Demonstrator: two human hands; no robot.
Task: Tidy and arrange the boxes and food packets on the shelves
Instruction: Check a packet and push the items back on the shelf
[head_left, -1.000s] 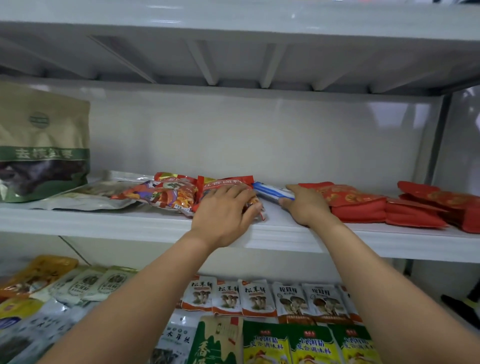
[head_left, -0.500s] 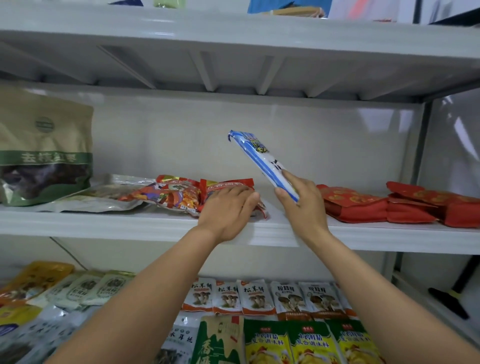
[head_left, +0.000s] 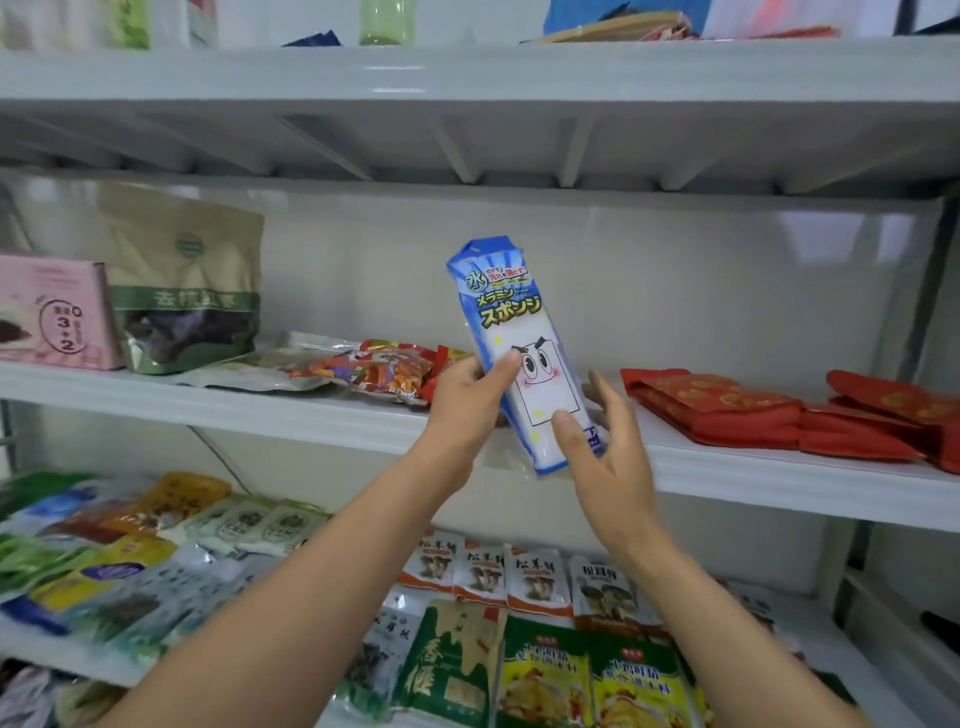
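Observation:
A long blue-and-white sponge packet (head_left: 524, 353) with a cartoon face stands almost upright in front of the middle shelf (head_left: 291, 410). My left hand (head_left: 467, 400) grips its left edge, thumb across the front. My right hand (head_left: 602, 447) holds its lower right end, thumb on the front and fingers spread behind. Behind my left hand a pile of red and orange snack packets (head_left: 384, 369) lies flat on the shelf. Red packets (head_left: 727, 410) are stacked on the shelf to the right.
A brown-and-green pouch (head_left: 187, 291) and a pink box (head_left: 52, 312) stand at the shelf's left, with a clear flat packet (head_left: 260, 364) beside them. The lower shelf holds several mushroom and seasoning packets (head_left: 524, 623). The top shelf (head_left: 467, 73) carries bottles and packets.
My right hand lifted the sponge packet off the shelf and turned it upright, face toward me. My left hand left the snack pile and took hold of the packet's left edge.

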